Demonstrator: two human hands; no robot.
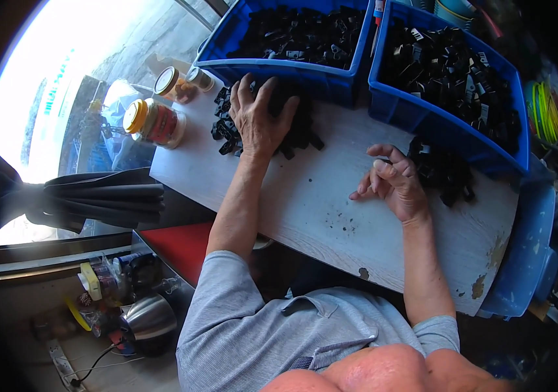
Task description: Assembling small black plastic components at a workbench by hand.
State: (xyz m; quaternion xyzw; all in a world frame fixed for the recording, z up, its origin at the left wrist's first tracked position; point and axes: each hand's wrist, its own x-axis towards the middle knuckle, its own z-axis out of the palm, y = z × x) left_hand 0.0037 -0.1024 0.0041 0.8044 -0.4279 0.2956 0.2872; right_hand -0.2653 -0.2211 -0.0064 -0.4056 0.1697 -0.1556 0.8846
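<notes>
My left hand [259, 121] is spread over a pile of small black parts [225, 124] on the white table, below the left blue bin. Its fingers are apart and touch the pile; its palm hides part of it. Over the table's right half, my right hand [399, 186] is raised with its fingers loosely bent and apart, and nothing shows between them. Just beyond that hand lies a second heap of black parts [445, 171], in front of the right bin. What kind of parts these are, I cannot make out.
Two blue bins, a left one [279, 64] and a right one [448, 121], hold many black parts along the far side. Jars, one with a yellow lid [136, 116], stand by the window. A steel kettle [151, 317] is at lower left. A translucent blue tub [520, 261] adjoins the table's right edge.
</notes>
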